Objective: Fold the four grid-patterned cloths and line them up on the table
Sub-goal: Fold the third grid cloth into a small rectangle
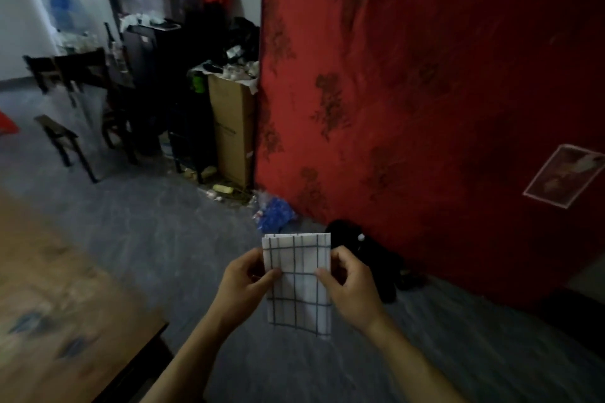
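A white cloth with a dark grid pattern [299, 284] hangs folded into a narrow rectangle in front of me, above the grey floor. My left hand [244, 284] pinches its left edge, thumb on the front. My right hand [350, 284] pinches its right edge the same way. The cloth's lower half hangs free below both hands. The wooden table [62, 311] lies at the lower left, apart from the cloth. No other grid cloth is in view.
A red patterned curtain [425, 91] fills the right side. A black object [366, 255] lies on the floor behind the cloth. A cardboard box [234, 127], dark chairs [72, 101] and clutter stand at the back left.
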